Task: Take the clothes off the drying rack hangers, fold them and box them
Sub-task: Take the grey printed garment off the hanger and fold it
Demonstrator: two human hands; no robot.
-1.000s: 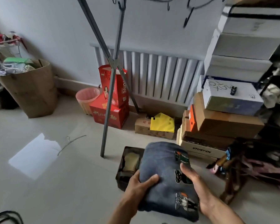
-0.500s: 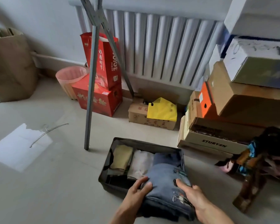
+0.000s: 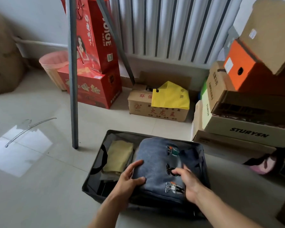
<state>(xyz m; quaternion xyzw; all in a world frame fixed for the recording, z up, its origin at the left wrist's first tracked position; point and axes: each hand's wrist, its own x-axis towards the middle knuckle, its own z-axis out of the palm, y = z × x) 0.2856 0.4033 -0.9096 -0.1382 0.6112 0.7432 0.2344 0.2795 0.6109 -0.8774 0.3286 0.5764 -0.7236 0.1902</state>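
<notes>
Both hands grip a folded blue-grey sweater with 3 cartoon patches over the black storage box: left hand on its left edge, right hand on its right. A folded yellow garment lies inside, left of it.

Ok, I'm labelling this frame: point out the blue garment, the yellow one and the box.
Blue garment (image 3: 156, 163): head view, top face.
Yellow garment (image 3: 118, 157): head view, folded top.
Box (image 3: 93, 167): head view, left wall.
</notes>
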